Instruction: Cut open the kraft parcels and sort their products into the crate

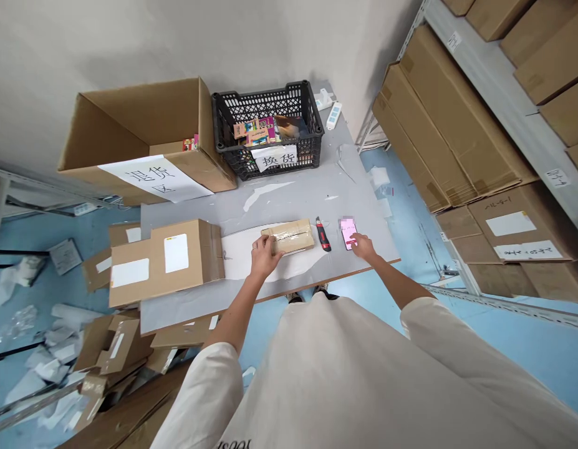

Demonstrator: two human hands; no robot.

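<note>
My left hand (265,255) grips the left end of a small cardboard box (291,236) sealed with clear tape. The box lies on a white sheet (242,265) on the grey table. At the right, my right hand (362,247) reaches a smartphone (348,232) with a lit pink screen. A finger is stretched out over the lower part of the screen, and the phone lies flat on the table. Between the box and the phone rests a red and black utility knife (323,234).
A larger carton (186,255) with white labels stands at the table's left. Behind are an open cardboard box (143,137) and a black plastic crate (270,153) holding small colourful packs. A power strip (334,116) lies at the back. Shelving with cartons (452,125) is at the right.
</note>
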